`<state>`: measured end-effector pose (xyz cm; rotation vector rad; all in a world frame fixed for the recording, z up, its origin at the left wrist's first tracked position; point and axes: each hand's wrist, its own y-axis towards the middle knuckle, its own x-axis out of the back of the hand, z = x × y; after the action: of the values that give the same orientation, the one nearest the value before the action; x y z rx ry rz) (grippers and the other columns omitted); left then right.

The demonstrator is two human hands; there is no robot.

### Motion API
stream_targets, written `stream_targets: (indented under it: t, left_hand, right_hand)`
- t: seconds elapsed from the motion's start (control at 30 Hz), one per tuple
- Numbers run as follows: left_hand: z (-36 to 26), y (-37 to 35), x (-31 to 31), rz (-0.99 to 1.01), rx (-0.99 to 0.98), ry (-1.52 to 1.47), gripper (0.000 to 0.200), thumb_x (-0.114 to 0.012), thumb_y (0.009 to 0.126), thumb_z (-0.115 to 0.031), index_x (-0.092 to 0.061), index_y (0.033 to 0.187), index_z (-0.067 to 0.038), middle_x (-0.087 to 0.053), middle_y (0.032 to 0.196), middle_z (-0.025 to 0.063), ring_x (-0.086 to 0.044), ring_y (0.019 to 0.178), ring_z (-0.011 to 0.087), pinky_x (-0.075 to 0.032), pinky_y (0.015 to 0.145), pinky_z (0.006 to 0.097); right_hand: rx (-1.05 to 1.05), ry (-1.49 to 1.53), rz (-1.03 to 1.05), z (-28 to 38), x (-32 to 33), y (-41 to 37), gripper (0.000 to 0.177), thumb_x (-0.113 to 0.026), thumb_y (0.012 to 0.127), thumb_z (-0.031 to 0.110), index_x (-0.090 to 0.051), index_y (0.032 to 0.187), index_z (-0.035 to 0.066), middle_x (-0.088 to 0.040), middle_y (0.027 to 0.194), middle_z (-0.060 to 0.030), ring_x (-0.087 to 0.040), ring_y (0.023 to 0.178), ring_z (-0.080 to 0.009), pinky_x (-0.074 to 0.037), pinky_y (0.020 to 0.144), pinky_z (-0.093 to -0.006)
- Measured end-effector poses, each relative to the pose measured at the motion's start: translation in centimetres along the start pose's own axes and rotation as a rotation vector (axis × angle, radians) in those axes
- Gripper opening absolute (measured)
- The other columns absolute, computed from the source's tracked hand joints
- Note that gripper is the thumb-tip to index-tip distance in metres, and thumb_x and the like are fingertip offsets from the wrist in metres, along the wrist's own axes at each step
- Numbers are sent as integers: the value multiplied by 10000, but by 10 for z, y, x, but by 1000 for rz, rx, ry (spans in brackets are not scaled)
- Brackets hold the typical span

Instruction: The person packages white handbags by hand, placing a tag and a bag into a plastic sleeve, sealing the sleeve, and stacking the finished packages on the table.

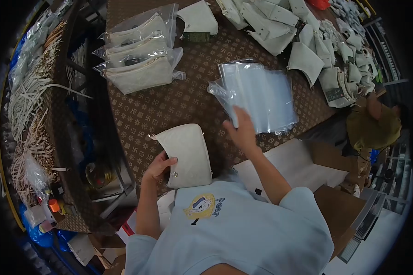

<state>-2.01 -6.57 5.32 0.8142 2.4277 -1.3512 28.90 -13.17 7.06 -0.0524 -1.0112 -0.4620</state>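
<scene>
My left hand (160, 166) grips a cream pouch bag (188, 153) by its side edge, thumb on top. Small metal rings show at the bag's corners, and it lies at the table's near edge in front of my shirt. My right hand (243, 133) reaches over the left edge of a stack of clear plastic bags (266, 98), thumb apart from the fingers, with the fingertips right at the film.
Cream pouches in clear plastic (140, 75) lie in a row at the far left of the patterned table (197, 101). Loose cream pouches (273, 34) pile up at the back right. Straps (27, 101) hang along a left-hand shelf. Another person (371, 123) is at the right, beyond cardboard boxes (337, 206).
</scene>
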Motion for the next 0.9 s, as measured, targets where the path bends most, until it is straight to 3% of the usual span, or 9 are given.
stream_targets:
  t: [0.1, 0.2, 0.3, 0.37, 0.6, 0.67, 0.73, 0.8, 0.9]
  left_hand:
    - [-13, 7, -8, -16, 35, 120, 729, -784, 716, -209, -412, 1316, -26, -558, 1206, 99, -535, 1110, 232, -449, 917, 374]
    - [-19, 4, -21, -217, 91, 417, 701, -762, 744, -230, -415, 1311, -9, -545, 1223, 126, -537, 1106, 244, -458, 908, 375]
    - [-21, -14, -44, -659, -320, 1173, 675, -737, 775, -245, -412, 1303, 18, -532, 1231, 168, -548, 1085, 256, -465, 893, 368]
    - [-25, -13, -54, -404, -478, 507, 670, -723, 792, -261, -405, 1305, 28, -528, 1228, 180, -549, 1078, 244, -456, 896, 353]
    - [-56, -39, -84, -84, -484, -221, 430, -514, 923, -256, -449, 1266, -5, -581, 1172, 130, -577, 1051, 222, -476, 867, 307]
    - [-52, -43, -63, 95, -427, -283, 458, -395, 963, -357, -456, 1258, -11, -586, 1156, 131, -587, 1046, 235, -485, 858, 331]
    - [-42, -33, -54, 131, -400, -267, 500, -422, 949, -395, -449, 1270, -13, -580, 1165, 133, -582, 1055, 238, -475, 880, 345]
    - [-43, -33, -57, 164, -381, -243, 544, -449, 936, -434, -441, 1282, -15, -574, 1174, 135, -576, 1063, 242, -465, 903, 360]
    - [-34, -28, -76, -22, -420, -239, 586, -417, 937, -495, -446, 1305, -39, -562, 1209, 123, -573, 1075, 235, -468, 924, 380]
  right_hand:
    - [-76, -211, -276, -27, -3, 31, 498, -675, 789, 278, -544, 1210, 47, -568, 1191, -161, -485, 1146, -371, -375, 969, -456]
    - [-32, -194, 63, -22, -7, 39, 262, -684, 768, 223, -643, 969, 61, -620, 1056, -97, -545, 1046, -322, -433, 879, -444]
    - [-95, 108, 34, 15, 7, 38, 134, -695, 741, 175, -621, 762, 66, -626, 939, -54, -582, 942, -266, -480, 761, -403]
    - [410, 191, -99, 53, 18, 23, 143, -715, 732, 164, -615, 801, 89, -611, 977, -54, -605, 888, -271, -506, 681, -353]
    - [637, 419, 273, 119, 41, 2, 333, -713, 746, 250, -632, 1041, 116, -578, 1160, -75, -517, 1131, -298, -421, 947, -406]
    - [198, 477, 62, 108, 44, 22, 411, -722, 752, 304, -617, 1088, 94, -564, 1175, -93, -519, 1135, -296, -422, 931, -385]
    - [23, 622, 212, 93, 26, 22, 456, -716, 775, 280, -590, 1151, 55, -593, 1131, -103, -565, 1078, -252, -457, 881, -359]
    - [-493, 1077, 964, 90, 18, 18, 416, -701, 799, 234, -588, 1150, 38, -634, 1034, -67, -610, 958, -167, -495, 810, -315]
    - [-502, 1173, 971, 95, 13, 5, 296, -617, 885, 221, -603, 1120, 43, -642, 943, -15, -600, 835, -91, -518, 734, -277]
